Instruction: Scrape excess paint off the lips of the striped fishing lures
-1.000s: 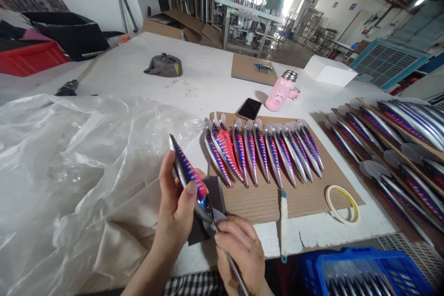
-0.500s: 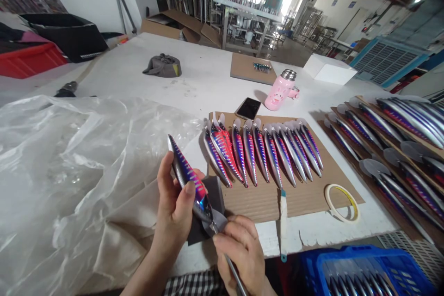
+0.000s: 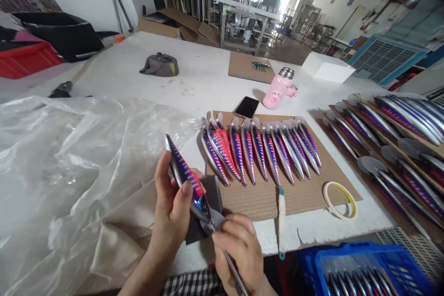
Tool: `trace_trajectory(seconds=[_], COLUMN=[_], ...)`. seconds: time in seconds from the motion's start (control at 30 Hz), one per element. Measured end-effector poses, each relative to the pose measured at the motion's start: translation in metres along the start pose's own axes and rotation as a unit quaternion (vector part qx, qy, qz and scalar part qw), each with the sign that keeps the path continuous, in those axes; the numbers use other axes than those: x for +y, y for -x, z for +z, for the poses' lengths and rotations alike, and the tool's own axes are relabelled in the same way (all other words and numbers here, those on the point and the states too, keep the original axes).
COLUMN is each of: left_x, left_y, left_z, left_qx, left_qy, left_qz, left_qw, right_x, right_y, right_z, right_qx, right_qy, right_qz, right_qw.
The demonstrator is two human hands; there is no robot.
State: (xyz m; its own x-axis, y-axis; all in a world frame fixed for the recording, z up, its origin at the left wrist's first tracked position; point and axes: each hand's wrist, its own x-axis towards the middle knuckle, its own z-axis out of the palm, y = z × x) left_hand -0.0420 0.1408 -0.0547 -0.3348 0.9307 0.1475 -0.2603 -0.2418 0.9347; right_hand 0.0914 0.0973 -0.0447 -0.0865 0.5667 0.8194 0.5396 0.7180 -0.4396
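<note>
My left hand (image 3: 176, 203) is wrapped round a fishing lure (image 3: 185, 171), purple and red with silver stripes, its tail end pointing up and away. A clear plastic lip (image 3: 217, 217) sticks out of its near end. My right hand (image 3: 239, 249) grips a slim metal hand tool (image 3: 231, 263) like a pen, its tip at the base of the lip. Its exact kind is hard to make out. Under the hands lies a dark grey sheet (image 3: 215, 194). Just beyond, a row of similar lures (image 3: 249, 152) rests on a cardboard sheet (image 3: 243, 203).
A roll of masking tape (image 3: 340, 200) and a white-wrapped blade-like tool (image 3: 281, 222) lie at right. Behind are a phone (image 3: 247, 107) and a pink bottle (image 3: 277, 90). Plastic sheeting (image 3: 69, 171) covers the left. More lures fill racks (image 3: 391, 157) and a blue basket (image 3: 357, 252).
The view has shifted slightly, so everything sits a little further left. Both hands keep their hold, and the tool tip stays at the lure's lip.
</note>
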Motion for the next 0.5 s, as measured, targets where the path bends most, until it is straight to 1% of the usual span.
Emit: trace_trajectory(seconds=[0.13, 0.2, 0.43, 0.5], left_x=[-0.0002, -0.0001, 0.0007, 0.0006], left_y=[0.0005, 0.0003, -0.0012, -0.001], left_z=[0.0009, 0.0014, 0.0033, 0.0031], left_qx=[0.011, 0.015, 0.005, 0.006], left_qy=[0.002, 0.003, 0.022, 0.017], left_qz=[-0.012, -0.012, 0.004, 0.003], left_qw=[1.0, 1.0, 1.0, 1.0], right_x=[0.0004, 0.0008, 0.0024, 0.0032], right_y=[0.0003, 0.0008, -0.0002, 0.0008], right_z=[0.0035, 0.0039, -0.0034, -0.0039], right_qx=[0.017, 0.015, -0.042, -0.048], right_qy=[0.003, -0.001, 0.003, -0.002], right_qz=[-0.004, -0.006, 0.002, 0.002], right_qw=[1.0, 1.0, 0.999, 0.999])
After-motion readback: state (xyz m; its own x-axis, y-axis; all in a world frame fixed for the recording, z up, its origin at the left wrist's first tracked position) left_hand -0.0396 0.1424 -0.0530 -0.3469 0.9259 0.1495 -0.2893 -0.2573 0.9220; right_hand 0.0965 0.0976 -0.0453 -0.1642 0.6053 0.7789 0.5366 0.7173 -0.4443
